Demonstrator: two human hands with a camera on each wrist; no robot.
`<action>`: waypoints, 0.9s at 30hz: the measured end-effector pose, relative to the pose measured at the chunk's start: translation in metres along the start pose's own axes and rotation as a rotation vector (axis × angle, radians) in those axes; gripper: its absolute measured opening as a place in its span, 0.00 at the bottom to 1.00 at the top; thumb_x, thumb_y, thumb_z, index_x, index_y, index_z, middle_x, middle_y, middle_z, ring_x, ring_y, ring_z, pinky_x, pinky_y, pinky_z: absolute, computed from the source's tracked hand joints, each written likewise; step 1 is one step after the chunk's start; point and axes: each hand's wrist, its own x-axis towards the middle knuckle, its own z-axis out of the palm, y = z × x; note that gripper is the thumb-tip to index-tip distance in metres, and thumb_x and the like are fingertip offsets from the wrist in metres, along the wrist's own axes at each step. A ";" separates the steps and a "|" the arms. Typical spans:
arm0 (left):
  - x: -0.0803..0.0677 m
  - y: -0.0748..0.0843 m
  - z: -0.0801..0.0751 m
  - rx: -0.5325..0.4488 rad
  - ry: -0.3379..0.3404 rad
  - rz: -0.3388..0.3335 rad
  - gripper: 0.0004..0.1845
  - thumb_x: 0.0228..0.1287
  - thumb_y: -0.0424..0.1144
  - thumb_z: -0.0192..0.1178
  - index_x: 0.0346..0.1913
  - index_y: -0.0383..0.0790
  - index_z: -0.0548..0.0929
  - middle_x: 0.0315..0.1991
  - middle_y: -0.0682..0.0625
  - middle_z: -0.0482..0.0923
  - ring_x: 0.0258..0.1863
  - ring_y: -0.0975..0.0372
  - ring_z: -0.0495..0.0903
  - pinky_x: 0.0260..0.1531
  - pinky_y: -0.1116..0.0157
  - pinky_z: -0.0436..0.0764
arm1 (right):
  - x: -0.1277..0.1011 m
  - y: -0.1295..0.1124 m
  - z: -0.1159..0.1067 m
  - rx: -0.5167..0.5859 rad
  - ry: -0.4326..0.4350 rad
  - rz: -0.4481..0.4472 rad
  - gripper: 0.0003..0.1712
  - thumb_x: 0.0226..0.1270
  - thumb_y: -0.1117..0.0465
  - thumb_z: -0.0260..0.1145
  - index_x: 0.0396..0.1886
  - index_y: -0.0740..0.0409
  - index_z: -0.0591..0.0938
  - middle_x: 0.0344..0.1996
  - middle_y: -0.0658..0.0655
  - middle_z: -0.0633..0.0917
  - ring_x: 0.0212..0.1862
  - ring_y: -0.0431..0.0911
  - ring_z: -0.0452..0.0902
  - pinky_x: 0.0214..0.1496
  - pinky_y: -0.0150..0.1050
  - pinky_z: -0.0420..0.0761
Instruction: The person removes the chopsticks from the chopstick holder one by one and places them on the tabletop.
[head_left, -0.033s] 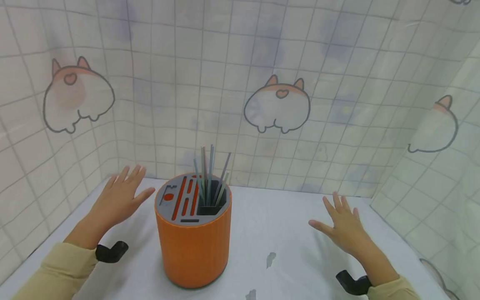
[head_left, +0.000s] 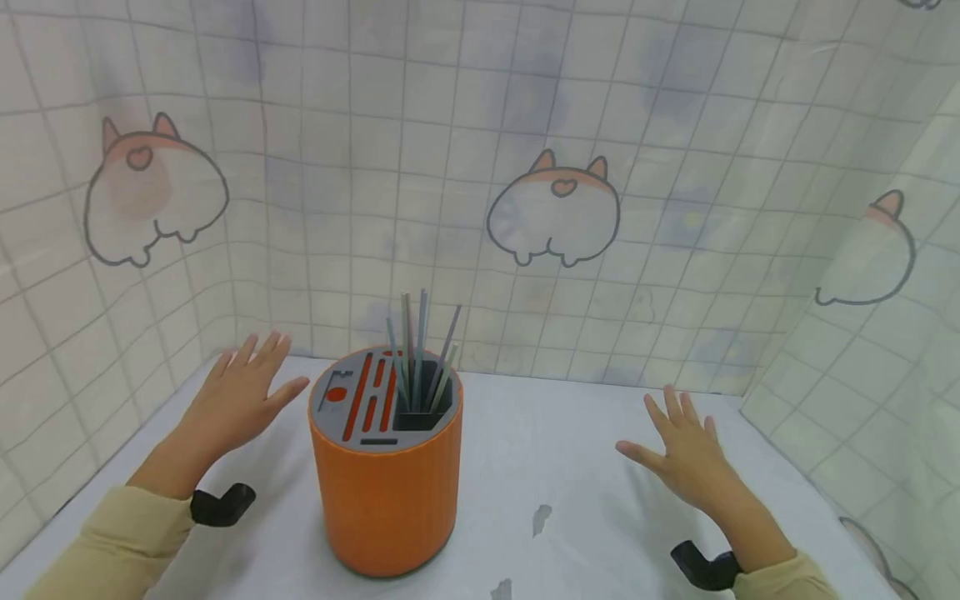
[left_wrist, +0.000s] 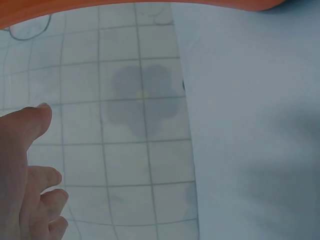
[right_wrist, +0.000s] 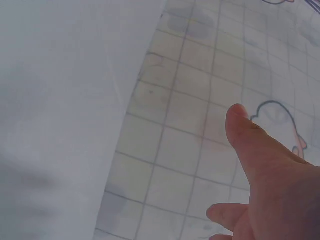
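unmoved, orange holder [head_left: 386, 504] separates left hand [head_left: 236, 404] from right hand [head_left: 688, 454], gridded backdrop [head_left: 450, 100] behind.

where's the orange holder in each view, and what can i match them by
Head: the holder stands left of centre, lower half.
Left wrist: its orange body shows only along the top edge, cut off.
Right wrist: orange body not in it.
Shared landmark: the gridded sheet.

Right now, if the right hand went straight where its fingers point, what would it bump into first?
Probably the checked cloth behind the table. No object shows between that cloth and the right hand, though the depth is hard to judge.
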 end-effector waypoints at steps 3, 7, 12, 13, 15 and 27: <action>-0.001 -0.002 0.003 0.001 -0.007 0.003 0.45 0.75 0.60 0.46 0.77 0.27 0.51 0.76 0.26 0.48 0.76 0.32 0.43 0.73 0.33 0.42 | -0.001 -0.002 0.001 0.004 -0.006 -0.001 0.57 0.64 0.33 0.62 0.76 0.71 0.57 0.76 0.79 0.46 0.76 0.75 0.35 0.70 0.79 0.37; -0.002 -0.003 -0.001 -0.002 -0.004 0.024 0.42 0.76 0.57 0.47 0.76 0.26 0.54 0.75 0.25 0.51 0.75 0.32 0.46 0.72 0.32 0.46 | -0.002 -0.007 -0.001 0.012 0.002 -0.012 0.57 0.64 0.34 0.64 0.76 0.71 0.57 0.76 0.78 0.46 0.77 0.74 0.35 0.71 0.78 0.38; -0.004 0.002 -0.018 -0.005 -0.003 0.064 0.39 0.78 0.55 0.43 0.75 0.25 0.55 0.75 0.26 0.51 0.75 0.32 0.48 0.72 0.32 0.47 | -0.002 -0.016 -0.010 0.046 0.023 -0.047 0.56 0.65 0.35 0.63 0.77 0.70 0.55 0.77 0.76 0.43 0.78 0.71 0.31 0.73 0.76 0.36; -0.005 0.003 -0.021 -0.005 -0.005 0.071 0.38 0.79 0.55 0.42 0.75 0.25 0.55 0.76 0.26 0.50 0.75 0.32 0.47 0.72 0.32 0.47 | -0.003 -0.019 -0.012 0.060 0.019 -0.053 0.56 0.66 0.35 0.63 0.77 0.70 0.54 0.77 0.75 0.42 0.78 0.70 0.30 0.74 0.75 0.35; -0.007 0.008 -0.026 -0.012 -0.008 0.082 0.38 0.79 0.55 0.42 0.76 0.26 0.54 0.76 0.27 0.50 0.76 0.33 0.47 0.72 0.33 0.47 | -0.005 -0.025 -0.016 0.101 0.004 -0.066 0.56 0.66 0.35 0.62 0.78 0.68 0.53 0.78 0.74 0.41 0.79 0.68 0.28 0.75 0.72 0.32; -0.024 0.040 -0.057 -0.090 -0.033 0.149 0.37 0.79 0.55 0.43 0.78 0.32 0.53 0.78 0.32 0.50 0.77 0.36 0.48 0.71 0.32 0.52 | -0.014 -0.069 -0.034 0.158 -0.087 -0.136 0.57 0.64 0.32 0.62 0.81 0.52 0.49 0.82 0.59 0.40 0.79 0.69 0.34 0.73 0.75 0.46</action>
